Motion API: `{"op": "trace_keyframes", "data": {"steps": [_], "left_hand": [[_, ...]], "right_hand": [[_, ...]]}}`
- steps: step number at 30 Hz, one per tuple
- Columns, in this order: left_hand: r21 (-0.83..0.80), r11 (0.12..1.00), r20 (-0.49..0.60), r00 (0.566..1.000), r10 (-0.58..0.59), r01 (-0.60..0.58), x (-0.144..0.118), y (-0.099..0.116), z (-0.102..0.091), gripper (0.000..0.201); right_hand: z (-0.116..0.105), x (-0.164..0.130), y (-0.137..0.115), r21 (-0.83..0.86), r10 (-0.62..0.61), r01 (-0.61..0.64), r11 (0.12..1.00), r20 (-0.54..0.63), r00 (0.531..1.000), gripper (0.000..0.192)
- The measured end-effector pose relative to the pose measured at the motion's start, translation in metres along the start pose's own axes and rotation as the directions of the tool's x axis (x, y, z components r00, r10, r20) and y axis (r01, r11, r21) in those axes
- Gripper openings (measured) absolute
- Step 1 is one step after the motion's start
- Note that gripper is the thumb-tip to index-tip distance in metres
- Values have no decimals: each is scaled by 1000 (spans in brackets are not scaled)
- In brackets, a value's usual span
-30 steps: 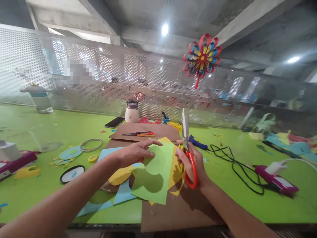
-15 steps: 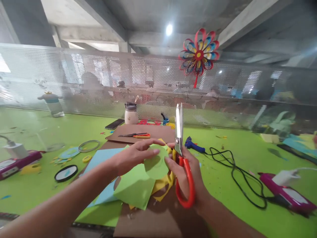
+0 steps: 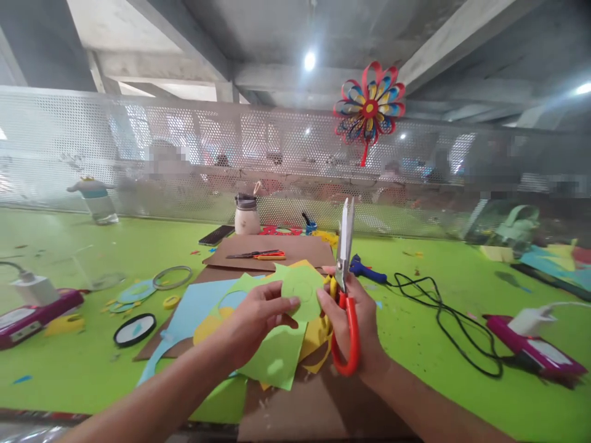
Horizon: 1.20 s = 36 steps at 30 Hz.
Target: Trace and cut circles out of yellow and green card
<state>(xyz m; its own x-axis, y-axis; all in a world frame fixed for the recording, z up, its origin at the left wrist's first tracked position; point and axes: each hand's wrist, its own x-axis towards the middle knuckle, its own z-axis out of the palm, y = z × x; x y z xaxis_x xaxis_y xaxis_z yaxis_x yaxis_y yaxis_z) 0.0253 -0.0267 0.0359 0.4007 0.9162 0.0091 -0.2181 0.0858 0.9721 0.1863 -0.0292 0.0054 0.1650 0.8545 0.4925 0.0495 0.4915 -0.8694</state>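
My left hand point(image 3: 252, 323) pinches a green paper circle point(image 3: 301, 290) held up in front of me, with a pencilled ring on it. My right hand point(image 3: 355, 320) grips red-handled scissors point(image 3: 344, 289), blades pointing straight up, and its fingertips touch the circle's right edge. Below the circle lies the green sheet point(image 3: 272, 360) with a round hole cut out, on top of yellow paper point(image 3: 316, 338) and a blue sheet point(image 3: 194, 307), all on brown cardboard point(image 3: 300, 406).
On the green table point(image 3: 415, 344): a blue glue gun point(image 3: 364, 269) with a black cord point(image 3: 443, 320) to the right, a pink device point(image 3: 535, 357), another pink device point(image 3: 32, 307) at left, tape rings point(image 3: 172, 277), second scissors point(image 3: 258, 254), a phone point(image 3: 217, 234), a bottle point(image 3: 246, 214). A paper flower point(image 3: 369, 109) hangs on the mesh wall.
The green circle has come free of the sheet and risen in my left hand; the sheet has dropped to the table. My right hand's fingers have moved onto the circle's edge.
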Motion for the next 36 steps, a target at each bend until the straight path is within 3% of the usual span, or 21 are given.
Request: {"op": "trace_keyframes", "data": {"steps": [8,11,15,21,27,32,36], "left_hand": [[49,999,11,1000,21,-22,8,15,-31,22],[15,999,-21,999,34,-34,16,12,-43,23],[-108,994,-59,998,21,-28,23,5,-52,28],[-128,989,36,997,-67,71,19,-2,-59,29],[-107,978,93,981,-170,179,13,-8,-58,31],[-100,970,111,971,-211,222,9,-9,-55,28],[-172,971,26,986,-166,168,10,-9,-54,22]], "right_hand": [[18,10,2,-123,-99,102,987,27,995,23],[22,20,4,-62,26,-21,998,74,997,27],[23,24,10,32,170,-179,983,200,965,30],[17,15,22,172,298,-347,922,255,920,28],[12,6,12,5,315,-325,946,237,919,30],[11,1,7,-68,254,-245,967,241,937,28],[13,-1,10,-85,235,-222,971,187,954,31]]}}
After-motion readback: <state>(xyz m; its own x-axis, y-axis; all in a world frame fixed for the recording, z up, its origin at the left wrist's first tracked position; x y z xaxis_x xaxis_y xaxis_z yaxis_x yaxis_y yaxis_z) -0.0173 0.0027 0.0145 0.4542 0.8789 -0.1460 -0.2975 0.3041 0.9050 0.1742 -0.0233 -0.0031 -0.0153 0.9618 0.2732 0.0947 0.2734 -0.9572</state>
